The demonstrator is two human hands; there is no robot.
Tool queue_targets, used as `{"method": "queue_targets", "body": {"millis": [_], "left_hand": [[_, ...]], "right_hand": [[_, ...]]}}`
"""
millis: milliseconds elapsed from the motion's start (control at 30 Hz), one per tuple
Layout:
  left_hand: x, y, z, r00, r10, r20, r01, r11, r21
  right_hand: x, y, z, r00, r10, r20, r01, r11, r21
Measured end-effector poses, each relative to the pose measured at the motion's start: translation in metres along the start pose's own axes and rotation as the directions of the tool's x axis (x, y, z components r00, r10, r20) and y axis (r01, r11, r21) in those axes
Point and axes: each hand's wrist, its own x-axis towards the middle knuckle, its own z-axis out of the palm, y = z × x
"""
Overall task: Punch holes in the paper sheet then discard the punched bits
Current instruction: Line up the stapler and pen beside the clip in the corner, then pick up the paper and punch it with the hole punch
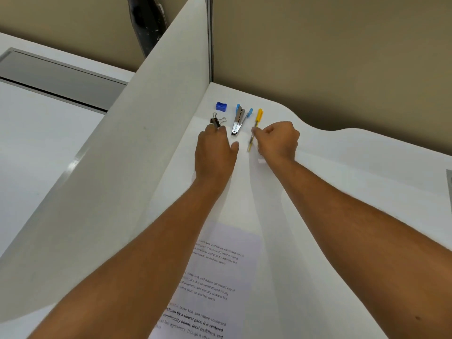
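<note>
The printed paper sheet (215, 277) lies flat on the white desk (342, 172), close to me and between my forearms. A metal hole punch with blue handles (238, 122) lies at the far side of the desk. My left hand (215, 152) rests palm down just left of the punch, its fingertips reaching the black binder clip (216, 121). My right hand (277, 140) is curled into a loose fist beside the yellow pen (255, 128). A small white thing (261, 160) shows under that hand, and I cannot tell whether the hand holds it.
A blue sharpener (221, 106) sits behind the binder clip. A tall grey divider panel (127, 148) bounds the desk on the left, with a beige wall behind. The desk's curved far edge runs off to the right.
</note>
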Motion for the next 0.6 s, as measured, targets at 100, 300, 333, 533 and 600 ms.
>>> {"method": "queue_targets", "body": {"millis": [100, 300, 333, 533, 600], "left_hand": [[-0.07, -0.025, -0.021, 0.998, 0.054, -0.031, -0.055, 0.998, -0.027], [-0.251, -0.082, -0.035, 0.964, 0.263, -0.042, -0.264, 0.964, -0.016], [-0.277, -0.09, -0.035, 0.954, 0.299, -0.026, -0.3, 0.954, -0.01], [-0.373, -0.12, -0.044, 0.916, 0.335, 0.221, -0.35, 0.936, 0.031], [-0.388, -0.127, -0.041, 0.902, 0.318, 0.293, -0.348, 0.936, 0.053]], "right_hand": [[-0.056, 0.023, -0.031, 0.972, -0.233, -0.001, 0.233, 0.971, 0.047], [-0.185, 0.093, -0.066, 0.892, -0.413, 0.184, 0.421, 0.907, -0.006], [-0.201, 0.101, -0.069, 0.886, -0.414, 0.208, 0.427, 0.904, -0.021], [-0.254, 0.117, -0.074, 0.846, -0.374, 0.38, 0.455, 0.878, -0.147], [-0.26, 0.117, -0.073, 0.829, -0.352, 0.435, 0.467, 0.864, -0.191]]}}
